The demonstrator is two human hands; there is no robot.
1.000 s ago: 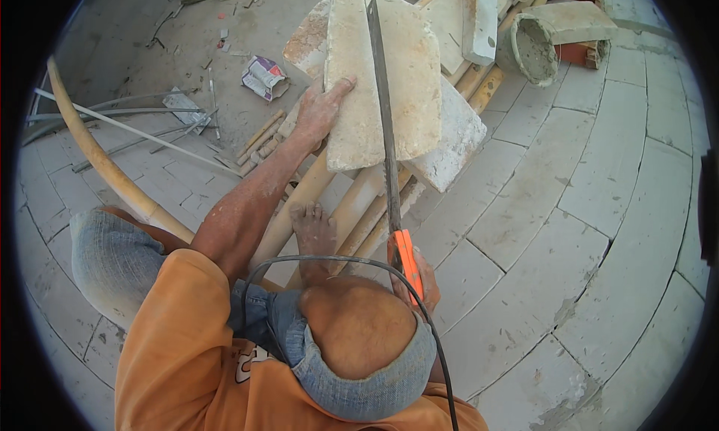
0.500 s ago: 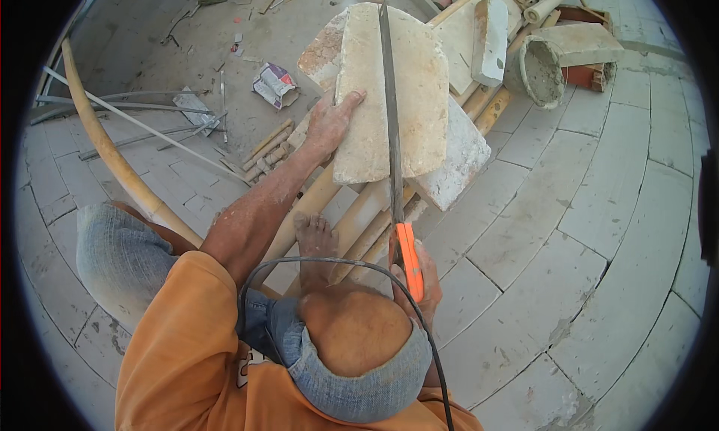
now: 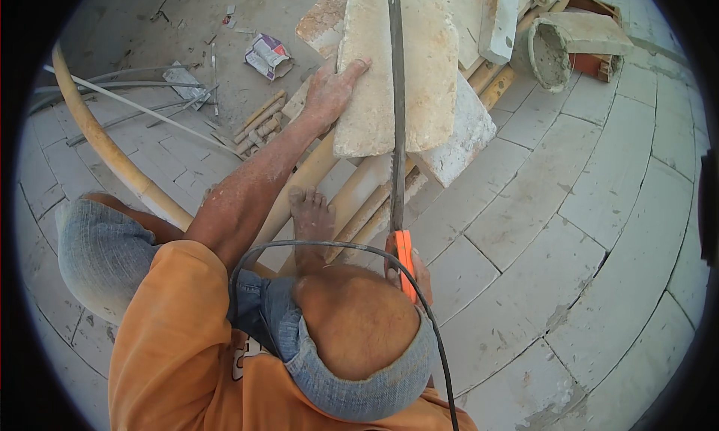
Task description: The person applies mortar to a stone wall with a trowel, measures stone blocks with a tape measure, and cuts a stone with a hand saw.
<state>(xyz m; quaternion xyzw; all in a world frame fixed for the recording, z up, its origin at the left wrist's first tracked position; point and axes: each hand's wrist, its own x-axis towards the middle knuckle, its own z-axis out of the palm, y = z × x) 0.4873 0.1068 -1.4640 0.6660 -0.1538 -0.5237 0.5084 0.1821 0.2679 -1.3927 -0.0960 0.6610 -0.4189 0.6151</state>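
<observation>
A pale, rough masonry slab [image 3: 365, 105] lies in front of me on top of other slabs. My left hand [image 3: 329, 92] grips its left edge, with the thumb on the upper face and the other fingers mostly hidden. Along the slab's length runs the dark blade of a handsaw [image 3: 398, 101], with slab on both sides of it. My right hand [image 3: 422, 272] is closed around the saw's orange handle, close to my raised knee, which hides part of that hand. A whitish slab [image 3: 466, 135] sticks out underneath at the right.
Bamboo poles [image 3: 359, 182] support the slabs, and my bare foot [image 3: 312, 215] rests beside them. A black cable [image 3: 359, 245] loops across my knee. A mortar-caked bucket [image 3: 550, 56] lies tipped at the far right. Metal rods [image 3: 135, 101] and a crumpled bag [image 3: 267, 56] are at the left.
The saw has been drawn back toward me, so more blade shows between the slab and the handle. My left hand keeps its place on the slab. The whole view has shifted slightly.
</observation>
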